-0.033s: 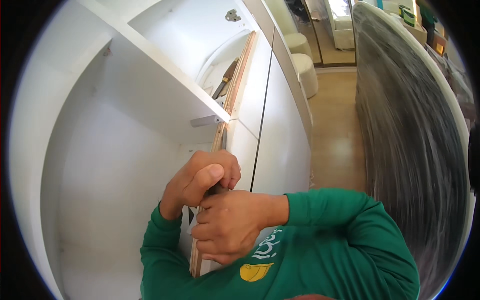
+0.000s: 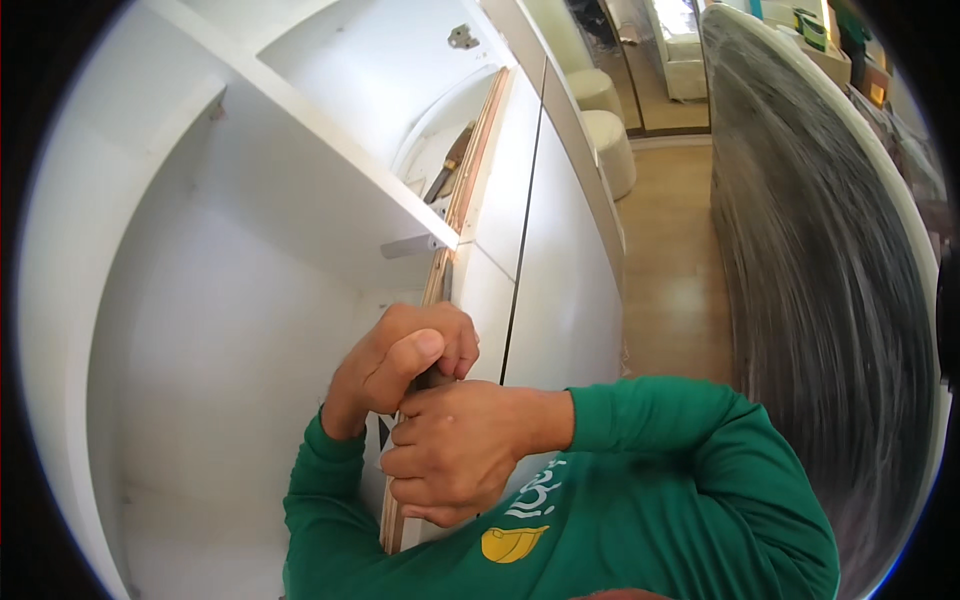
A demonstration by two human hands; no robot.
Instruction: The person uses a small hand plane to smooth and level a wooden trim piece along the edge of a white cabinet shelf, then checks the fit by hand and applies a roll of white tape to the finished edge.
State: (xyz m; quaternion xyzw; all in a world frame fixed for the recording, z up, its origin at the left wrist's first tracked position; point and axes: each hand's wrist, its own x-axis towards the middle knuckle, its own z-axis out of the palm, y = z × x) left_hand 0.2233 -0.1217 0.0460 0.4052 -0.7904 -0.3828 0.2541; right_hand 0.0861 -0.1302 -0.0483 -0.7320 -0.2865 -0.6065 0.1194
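Both my hands are closed around one chisel (image 2: 447, 281), one behind the other, over the raw wooden edge strip (image 2: 394, 520) of a white cabinet. My left hand (image 2: 412, 345) wraps the front part, thumb on top. My right hand (image 2: 455, 450) grips just behind it, nearer my chest, and the two touch. Only the grey blade shows ahead of my fingers, lying along the stripped edge and pointing away from me; most of the handle is hidden. Further along, a second tool with a brown handle (image 2: 459, 150) and dark blade lies inside the cabinet beside the edge.
A white divider (image 2: 330, 145) crosses the cabinet, with a grey cylindrical fitting (image 2: 410, 245) near its end. A metal hinge plate (image 2: 462, 37) sits on the far inner wall. On the right stands a large plastic-wrapped panel (image 2: 820, 300). Beyond the cabinet are round white stools (image 2: 608, 150).
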